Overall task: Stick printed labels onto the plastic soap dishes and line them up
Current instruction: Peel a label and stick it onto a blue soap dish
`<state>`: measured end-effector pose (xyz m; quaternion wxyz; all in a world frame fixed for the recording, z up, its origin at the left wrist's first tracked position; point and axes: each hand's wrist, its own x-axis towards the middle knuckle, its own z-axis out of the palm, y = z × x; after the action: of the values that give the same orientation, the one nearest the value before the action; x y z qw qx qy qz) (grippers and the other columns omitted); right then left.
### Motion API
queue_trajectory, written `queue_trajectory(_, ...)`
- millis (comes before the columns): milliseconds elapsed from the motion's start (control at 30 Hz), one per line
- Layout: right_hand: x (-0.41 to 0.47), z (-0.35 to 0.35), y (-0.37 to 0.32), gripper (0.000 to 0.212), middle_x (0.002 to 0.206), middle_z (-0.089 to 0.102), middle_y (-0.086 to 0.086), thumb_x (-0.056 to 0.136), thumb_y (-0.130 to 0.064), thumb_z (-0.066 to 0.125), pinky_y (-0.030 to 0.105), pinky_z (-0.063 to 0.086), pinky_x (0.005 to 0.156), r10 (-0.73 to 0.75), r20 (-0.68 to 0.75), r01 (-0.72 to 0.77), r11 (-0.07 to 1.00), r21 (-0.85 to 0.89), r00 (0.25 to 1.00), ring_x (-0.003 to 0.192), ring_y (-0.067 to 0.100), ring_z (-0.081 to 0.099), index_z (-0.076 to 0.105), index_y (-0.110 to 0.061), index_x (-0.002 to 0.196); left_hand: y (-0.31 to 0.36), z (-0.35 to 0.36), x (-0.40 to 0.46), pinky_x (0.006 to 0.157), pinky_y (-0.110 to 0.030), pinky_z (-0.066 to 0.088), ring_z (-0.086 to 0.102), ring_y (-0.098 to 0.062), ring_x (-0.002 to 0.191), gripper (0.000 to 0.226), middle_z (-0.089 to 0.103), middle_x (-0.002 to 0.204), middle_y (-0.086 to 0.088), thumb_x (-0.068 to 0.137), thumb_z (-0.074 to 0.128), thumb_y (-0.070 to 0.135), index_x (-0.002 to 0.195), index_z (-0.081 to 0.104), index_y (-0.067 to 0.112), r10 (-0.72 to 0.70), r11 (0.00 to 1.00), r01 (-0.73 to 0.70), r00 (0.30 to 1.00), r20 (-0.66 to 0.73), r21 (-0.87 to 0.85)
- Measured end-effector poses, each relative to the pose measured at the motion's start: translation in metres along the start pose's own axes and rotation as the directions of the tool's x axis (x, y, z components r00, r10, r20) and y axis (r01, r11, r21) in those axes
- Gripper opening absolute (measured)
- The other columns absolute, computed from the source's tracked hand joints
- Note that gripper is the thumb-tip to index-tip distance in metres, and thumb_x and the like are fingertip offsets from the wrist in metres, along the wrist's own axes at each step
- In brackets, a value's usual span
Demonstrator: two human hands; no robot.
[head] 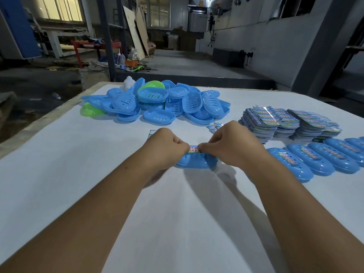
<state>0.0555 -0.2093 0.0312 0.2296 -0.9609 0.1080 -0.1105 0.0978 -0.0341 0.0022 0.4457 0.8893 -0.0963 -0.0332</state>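
While both hands are hiding most of it, left hand point(167, 148) and right hand point(230, 146) fingers are pinching a printed label point(194, 149) atop a blue soap dish point(197, 161) sitting mid-bench point(98, 154); label text is partly covered.

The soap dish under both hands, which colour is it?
Blue soap dish, head view.

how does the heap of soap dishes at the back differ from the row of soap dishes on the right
The heap of soap dishes lies jumbled, dishes tilted and overlapping; the row of soap dishes lies ordered, side by side. The heap's dishes show no labels; each dish in the row carries a printed label on top. The heap holds a few green dishes among the blue; the row is all blue. Both rest on the white table, and they share the same oval slotted shape.
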Motion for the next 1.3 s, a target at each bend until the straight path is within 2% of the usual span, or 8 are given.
queue_trajectory(200,-0.002,0.002,-0.002,0.029,0.052,0.060,-0.008,0.069,-0.053,0.077,0.024,0.032,0.048,0.004,-0.017,-0.005,0.998,-0.055,1.000,0.059,0.014,0.059,0.072,-0.026,0.061,0.000,0.001,-0.001,0.081,-0.027,0.051,0.064,-0.011,0.111,0.019,0.075,0.082,0.004,0.075,0.061,0.033,0.064,0.075,0.037,0.020,0.997,-0.019,1.000,-0.011,0.070)
queue_trajectory(400,-0.004,0.002,-0.004,0.028,0.058,0.062,-0.010,0.071,-0.054,0.077,0.023,0.028,0.046,-0.016,-0.027,0.013,0.995,-0.098,1.000,0.060,0.010,0.058,0.070,-0.028,0.061,0.000,0.003,-0.001,0.078,-0.019,0.045,0.060,-0.008,0.097,0.019,0.074,0.086,0.007,0.077,0.063,0.032,0.062,0.074,0.039,0.021,0.995,-0.018,0.999,-0.030,0.095)
queue_trajectory(533,-0.005,0.003,-0.006,0.028,0.064,0.064,-0.009,0.072,-0.054,0.077,0.023,0.030,0.048,-0.046,-0.043,0.039,0.987,-0.153,0.998,0.067,0.016,0.062,0.069,-0.029,0.062,0.002,0.004,-0.001,0.086,-0.030,0.050,0.062,-0.010,0.107,0.022,0.074,0.084,0.008,0.079,0.065,0.032,0.061,0.074,0.023,0.043,0.986,-0.031,0.997,-0.066,0.165)
queue_trajectory(667,-0.005,0.004,-0.009,0.036,0.070,0.064,-0.005,0.073,-0.059,0.075,0.024,0.031,0.049,-0.070,-0.066,0.053,0.972,-0.227,0.995,0.068,0.019,0.061,0.072,-0.023,0.073,0.005,0.005,-0.006,0.068,-0.029,0.047,0.064,-0.012,0.082,0.017,0.067,0.072,0.010,0.079,0.068,0.037,0.069,0.066,0.024,0.083,0.969,-0.049,0.988,-0.130,0.244)
queue_trajectory(800,-0.003,0.005,-0.008,0.052,0.077,0.057,-0.004,0.073,-0.070,0.068,0.027,0.036,0.055,-0.063,-0.064,0.039,0.947,-0.320,0.996,0.074,0.023,0.058,0.068,-0.021,0.088,0.006,0.007,-0.007,0.068,-0.030,0.046,0.062,-0.014,0.081,0.019,0.065,0.075,0.010,0.080,0.067,0.043,0.075,0.061,0.025,0.097,0.951,-0.051,0.986,-0.139,0.306)
queue_trajectory(1000,0.000,0.005,0.000,0.031,0.105,0.065,-0.008,0.083,-0.051,0.072,0.030,0.044,0.074,-0.199,0.074,0.206,0.972,-0.108,0.977,0.093,0.013,0.057,0.067,-0.027,0.103,0.001,0.005,0.000,0.062,-0.032,0.038,0.057,-0.015,0.085,0.038,0.054,0.087,0.011,0.079,0.068,0.053,0.097,0.044,0.029,0.061,0.950,-0.018,0.990,-0.130,0.311)
queue_trajectory(1133,-0.002,0.011,-0.008,0.033,0.120,0.069,-0.008,0.090,-0.026,0.066,0.025,0.047,0.089,-0.341,0.148,0.335,0.940,0.065,0.928,0.108,0.011,0.062,0.068,-0.025,0.123,-0.004,0.006,0.003,0.069,-0.034,0.046,0.061,-0.019,0.087,0.033,0.060,0.093,0.002,0.077,0.069,0.045,0.093,0.044,0.031,0.008,0.992,0.007,0.993,-0.117,0.130)
queue_trajectory(1300,-0.011,0.006,-0.011,0.051,0.121,0.064,-0.015,0.081,-0.046,0.073,0.032,0.050,0.095,-0.377,0.276,0.371,0.926,0.078,0.884,0.105,0.011,0.061,0.060,-0.042,0.131,-0.002,0.000,0.002,0.074,-0.037,0.043,0.058,-0.021,0.092,0.012,0.059,0.103,-0.002,0.088,0.055,0.033,0.093,0.044,0.030,0.034,0.990,-0.012,0.987,-0.159,0.137)
